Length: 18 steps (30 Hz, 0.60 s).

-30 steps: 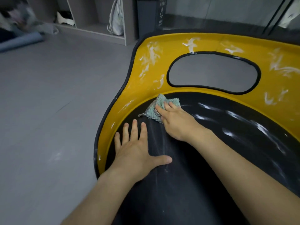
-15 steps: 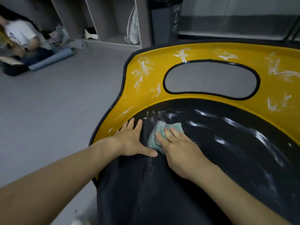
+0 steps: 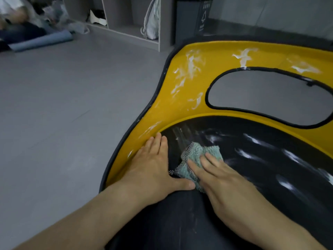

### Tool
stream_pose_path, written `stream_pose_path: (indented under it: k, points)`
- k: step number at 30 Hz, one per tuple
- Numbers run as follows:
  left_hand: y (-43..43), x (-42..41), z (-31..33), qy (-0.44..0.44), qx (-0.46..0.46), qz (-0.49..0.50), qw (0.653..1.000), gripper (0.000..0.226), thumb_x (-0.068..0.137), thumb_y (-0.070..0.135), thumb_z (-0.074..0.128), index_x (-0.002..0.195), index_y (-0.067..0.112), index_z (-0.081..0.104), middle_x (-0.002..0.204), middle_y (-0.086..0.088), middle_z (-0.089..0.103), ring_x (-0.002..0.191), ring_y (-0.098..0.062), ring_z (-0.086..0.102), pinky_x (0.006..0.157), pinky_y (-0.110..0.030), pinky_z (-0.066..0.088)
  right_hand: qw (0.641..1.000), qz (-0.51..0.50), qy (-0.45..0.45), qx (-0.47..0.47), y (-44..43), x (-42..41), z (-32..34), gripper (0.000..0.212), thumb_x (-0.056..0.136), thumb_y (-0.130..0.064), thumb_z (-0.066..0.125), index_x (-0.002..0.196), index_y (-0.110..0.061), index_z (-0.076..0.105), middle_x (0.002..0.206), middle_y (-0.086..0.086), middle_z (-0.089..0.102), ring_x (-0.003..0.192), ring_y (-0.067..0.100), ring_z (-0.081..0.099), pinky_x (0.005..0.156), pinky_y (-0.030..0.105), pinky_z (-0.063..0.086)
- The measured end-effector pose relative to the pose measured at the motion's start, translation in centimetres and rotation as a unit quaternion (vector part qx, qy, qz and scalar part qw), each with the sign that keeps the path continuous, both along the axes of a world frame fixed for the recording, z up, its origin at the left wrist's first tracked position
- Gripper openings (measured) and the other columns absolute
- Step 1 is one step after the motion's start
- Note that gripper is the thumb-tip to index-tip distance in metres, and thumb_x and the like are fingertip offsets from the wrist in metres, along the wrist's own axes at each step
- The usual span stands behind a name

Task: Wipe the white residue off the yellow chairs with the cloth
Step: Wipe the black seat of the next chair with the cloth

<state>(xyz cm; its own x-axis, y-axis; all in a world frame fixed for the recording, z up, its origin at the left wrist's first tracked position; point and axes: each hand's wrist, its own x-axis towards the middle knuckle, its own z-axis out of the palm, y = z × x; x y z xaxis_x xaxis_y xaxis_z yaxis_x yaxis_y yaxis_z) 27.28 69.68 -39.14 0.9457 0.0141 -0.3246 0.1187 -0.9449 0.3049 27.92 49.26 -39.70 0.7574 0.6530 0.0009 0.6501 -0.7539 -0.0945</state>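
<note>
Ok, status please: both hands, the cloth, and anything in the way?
Left hand flat at the seat edge, holding nothing. Right hand presses the green woven cloth on the black seat. White residue streaks on the yellow chair shell; nothing blocks.

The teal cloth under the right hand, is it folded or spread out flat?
Folded: the teal woven cloth is a bunched pad with overlapping layers, pressed on the black seat under the flat right hand.
</note>
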Motion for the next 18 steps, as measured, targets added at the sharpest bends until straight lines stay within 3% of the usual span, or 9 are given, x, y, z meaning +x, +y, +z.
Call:
stream_pose_path:
  k: [3, 7, 9, 12, 15, 18]
  points:
    - [0.0, 0.3, -0.1, 0.001, 0.007, -0.006, 1.0, 0.137, 0.066, 0.091, 0.052, 0.155, 0.019, -0.023, 0.161, 0.003, -0.031, 0.149, -0.014, -0.024, 0.124, -0.035, -0.006, 0.999, -0.005, 0.041, -0.013, 2.6, 3.9, 0.5, 0.055, 0.108, -0.028, 0.027, 0.159, -0.03, 0.007, 0.165, -0.002, 0.013, 0.153, 0.015, 0.0, 0.123, 0.029, 0.008]
    - [-0.1, 0.2, 0.2, 0.002, 0.026, -0.013, 1.0, 0.134, 0.068, 0.091, 0.049, 0.154, 0.019, -0.023, 0.162, 0.001, -0.03, 0.15, -0.015, -0.023, 0.124, -0.036, -0.006, 0.999, -0.037, 0.016, -0.017, 7.6, 10.1, 0.2, 0.054, 0.105, -0.022, 0.026, 0.159, -0.022, 0.017, 0.162, 0.006, 0.023, 0.151, 0.025, 0.011, 0.122, 0.039, 0.015]
    - [0.0, 0.1, 0.4, 0.005, 0.027, -0.019, 0.999, 0.134, 0.068, 0.091, 0.049, 0.154, 0.018, -0.024, 0.161, 0.0, -0.03, 0.15, -0.015, -0.023, 0.125, -0.037, -0.004, 1.0, -0.027, 0.003, -0.007, 6.8, 8.8, 0.0, 0.055, 0.104, -0.022, 0.026, 0.158, -0.02, 0.02, 0.158, 0.006, 0.03, 0.149, 0.025, 0.017, 0.123, 0.039, 0.017]
    - [0.3, 0.1, 0.3, 0.007, 0.016, -0.025, 1.0, 0.135, 0.068, 0.091, 0.05, 0.154, 0.018, -0.025, 0.161, 0.0, -0.032, 0.15, -0.016, -0.024, 0.125, -0.038, -0.003, 1.0, -0.002, 0.013, 0.003, 3.4, 3.2, -0.1, 0.059, 0.103, -0.024, 0.03, 0.159, -0.026, 0.012, 0.163, 0.0, 0.022, 0.153, 0.018, 0.008, 0.121, 0.025, 0.002]
    - [0.2, 0.3, 0.3, 0.012, 0.022, -0.03, 0.999, 0.136, 0.068, 0.092, 0.048, 0.153, 0.016, -0.026, 0.161, -0.002, -0.032, 0.15, -0.017, -0.024, 0.125, -0.039, -0.004, 0.999, -0.012, 0.037, -0.032, 2.1, 1.8, 0.0, 0.062, 0.099, -0.033, 0.024, 0.159, -0.03, 0.007, 0.164, -0.002, 0.019, 0.153, 0.015, 0.005, 0.122, 0.027, 0.006]
    - [-0.1, 0.2, 0.5, 0.012, 0.056, -0.034, 0.998, 0.135, 0.067, 0.095, 0.042, 0.154, 0.015, -0.025, 0.161, -0.003, -0.031, 0.15, -0.017, -0.023, 0.125, -0.037, -0.006, 0.999, -0.011, 0.025, -0.023, 4.4, 5.9, -0.1, 0.056, 0.106, -0.028, 0.029, 0.159, -0.026, 0.012, 0.162, 0.003, 0.023, 0.152, 0.02, 0.009, 0.123, 0.034, 0.012]
